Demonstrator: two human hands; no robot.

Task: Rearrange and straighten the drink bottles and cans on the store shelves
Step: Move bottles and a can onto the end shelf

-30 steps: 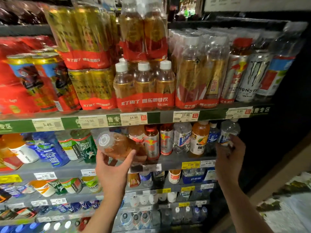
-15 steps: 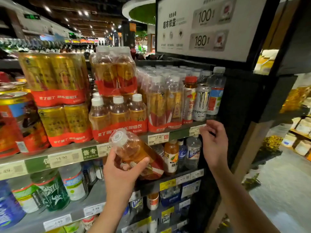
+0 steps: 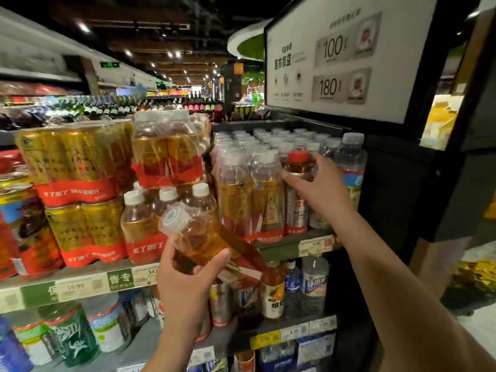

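Note:
My left hand grips a shrink-wrapped pack of amber drink bottles, tilted with a white cap toward me, in front of the upper shelf's edge. My right hand reaches to the right end of that shelf. Its thumb lies across the front of a red-capped bottle and its fingers pass behind the neck. A can behind my right hand is mostly hidden. Left of the red-capped bottle stand wrapped packs of amber bottles.
Wrapped gold can packs are stacked at the left. A clear water bottle stands at the shelf's right end against the black frame. A white sign hangs above. Single bottles line the lower shelf.
My right hand rose from the lower shelf, past the upper shelf's edge, to the red-capped bottle. My left hand lifted the wrapped pack higher, and my view swung up.

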